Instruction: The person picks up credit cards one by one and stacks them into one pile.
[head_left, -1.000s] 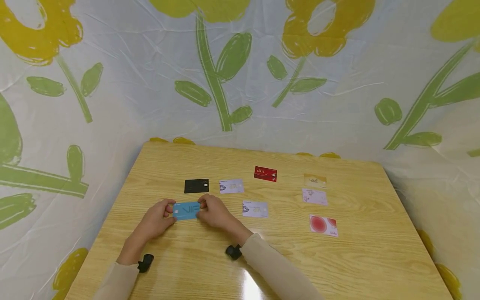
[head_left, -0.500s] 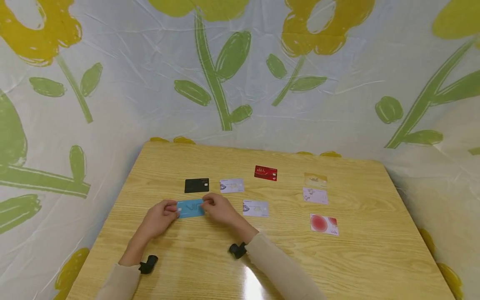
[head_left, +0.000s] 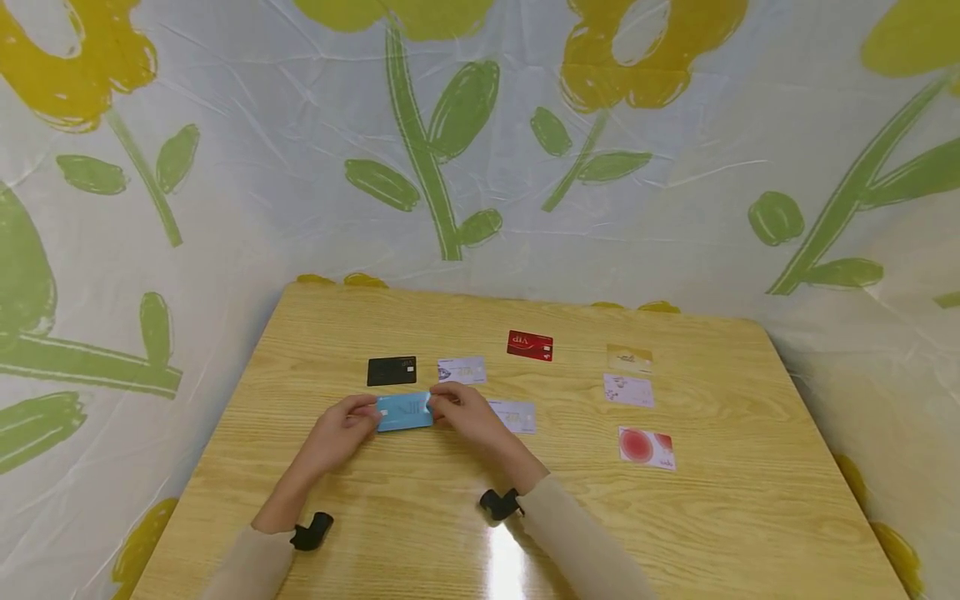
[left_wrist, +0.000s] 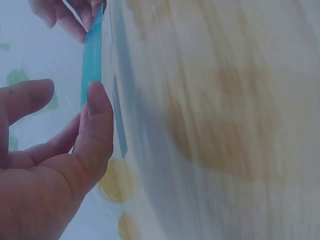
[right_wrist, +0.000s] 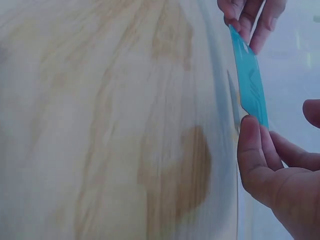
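A blue VIP card (head_left: 403, 412) is held by both hands above the wooden table. My left hand (head_left: 337, 433) pinches its left end between thumb and fingers, near the small chip. At the other end, my right hand (head_left: 474, 421) pinches the right edge. In the left wrist view the card (left_wrist: 92, 60) shows almost edge-on, with the left thumb against its lower end. The right wrist view shows its blue face (right_wrist: 251, 80) stretched between the two hands. Just behind lie a black card (head_left: 392, 371) and a white card (head_left: 462, 369). My right hand partly covers another white card (head_left: 516, 416).
A red VIP card (head_left: 530, 345) lies farther back on the table (head_left: 450, 533). To the right, a gold card (head_left: 629, 358), a pale lilac card (head_left: 628, 390) and a white card with red circles (head_left: 647, 448) form a rough column. A flower-print cloth (head_left: 300, 208) surrounds the table.
Both hands have moved to the right and slightly back with the blue card between them. The right hand now overlaps the nearer white card. The other cards have stayed in place.
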